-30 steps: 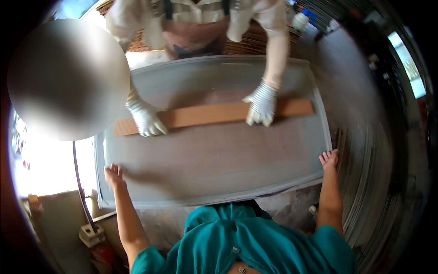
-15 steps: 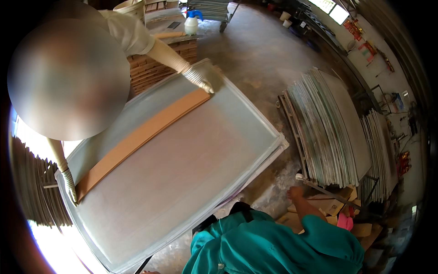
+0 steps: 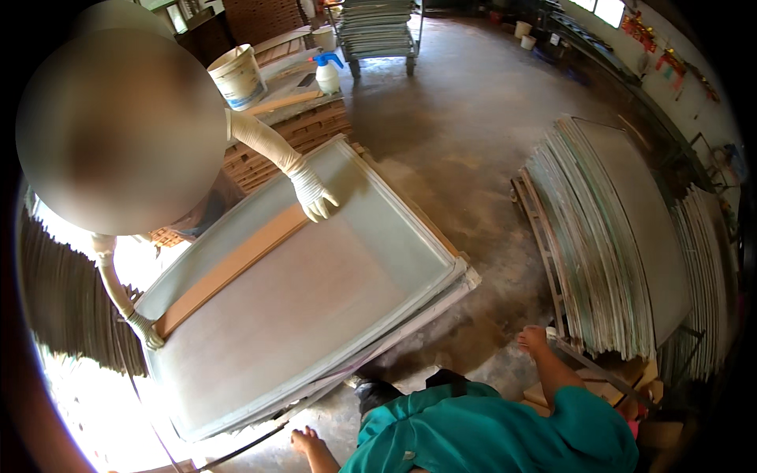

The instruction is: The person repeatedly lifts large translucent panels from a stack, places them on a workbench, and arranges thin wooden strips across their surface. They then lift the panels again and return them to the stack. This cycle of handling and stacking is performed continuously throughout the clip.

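My left hand (image 3: 303, 440), its fingers loosely apart and holding nothing, hangs by the near edge of a large pale framed panel (image 3: 300, 339). Out to the right, my right hand (image 3: 533, 340) is curled in a loose fist, with nothing seen in it, close to a metal cart bar (image 3: 579, 359). Neither hand touches the panel. A long orange-brown board (image 3: 229, 272) lies across the panel. Across from me, a co-worker in pale gloves rests one gloved hand (image 3: 315, 197) at the board's far end and the other (image 3: 145, 329) at its left end.
A rack of upright panels (image 3: 591, 244) stands on my right. Behind the co-worker's arm are stacked brown boards (image 3: 292, 138), a white bucket (image 3: 238, 77) and a blue-topped spray bottle (image 3: 327, 75). A loaded cart (image 3: 378, 31) stands farther back. Cardboard (image 3: 607, 386) lies near my right arm.
My left hand has come more fully into view at the panel's near edge. My view has shifted. The co-worker's far hand has spread its fingers and still rests by the board.
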Tool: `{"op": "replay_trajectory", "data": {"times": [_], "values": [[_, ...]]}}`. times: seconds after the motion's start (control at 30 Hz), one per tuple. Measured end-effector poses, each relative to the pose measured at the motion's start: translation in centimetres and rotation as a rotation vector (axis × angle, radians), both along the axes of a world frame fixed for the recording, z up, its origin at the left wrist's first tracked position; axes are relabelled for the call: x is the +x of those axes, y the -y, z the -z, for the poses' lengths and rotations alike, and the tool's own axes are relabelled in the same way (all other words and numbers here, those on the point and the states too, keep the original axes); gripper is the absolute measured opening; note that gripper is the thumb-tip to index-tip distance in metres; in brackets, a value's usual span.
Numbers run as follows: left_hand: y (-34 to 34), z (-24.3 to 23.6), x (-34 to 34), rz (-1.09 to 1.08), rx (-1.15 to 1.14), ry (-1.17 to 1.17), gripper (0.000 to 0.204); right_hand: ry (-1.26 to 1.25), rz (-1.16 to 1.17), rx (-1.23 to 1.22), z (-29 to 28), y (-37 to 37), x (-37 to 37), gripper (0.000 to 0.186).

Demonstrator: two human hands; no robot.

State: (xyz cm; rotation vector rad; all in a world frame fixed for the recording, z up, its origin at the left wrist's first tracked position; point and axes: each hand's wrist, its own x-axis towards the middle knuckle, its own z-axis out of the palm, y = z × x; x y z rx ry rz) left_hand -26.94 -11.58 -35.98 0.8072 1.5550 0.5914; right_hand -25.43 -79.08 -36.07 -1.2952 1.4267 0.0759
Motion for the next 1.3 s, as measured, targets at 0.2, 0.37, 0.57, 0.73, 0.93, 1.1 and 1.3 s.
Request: {"op": "replay_trajectory", "data": {"times": [0.2,0.37,0.57,0.73,0.93,1.1,1.3], "values": [[8.5,-1.7,-1.3,0.083,-0.064,0.092,0.030,0.043,-0.178,0.091,2.2,5.8,2.5,0.016],[9.8,-2.8,-0.7,0.142,-0.059,0.153,0.031,0.258,-0.311,0.013,2.8,5.2,8.4,0.015],[9.2,-2.4,3.0,0.151,-0.136,0.290,0.035,0.403,-0.504,-0.260,1.6,2.4,16.2,0.019],[10.7,-5.3,7.6,0.290,-0.052,0.332,0.056,0.569,-0.804,-1.026,-3.6,-1.1,22.9,0.020],[8.3,-5.0,10.1,0.269,-0.137,0.244,0.056,0.469,-1.124,-0.732,-8.1,-7.8,30.1,0.029],[6.6,-4.0,9.7,0.362,-0.153,0.337,0.029,0.160,-1.269,-0.786,-10.4,-10.8,32.3,0.047],[6.0,-4.3,10.3,0.302,-0.255,0.359,0.022,0.110,-1.127,-0.420,-8.7,-9.8,33.4,0.046]]}}
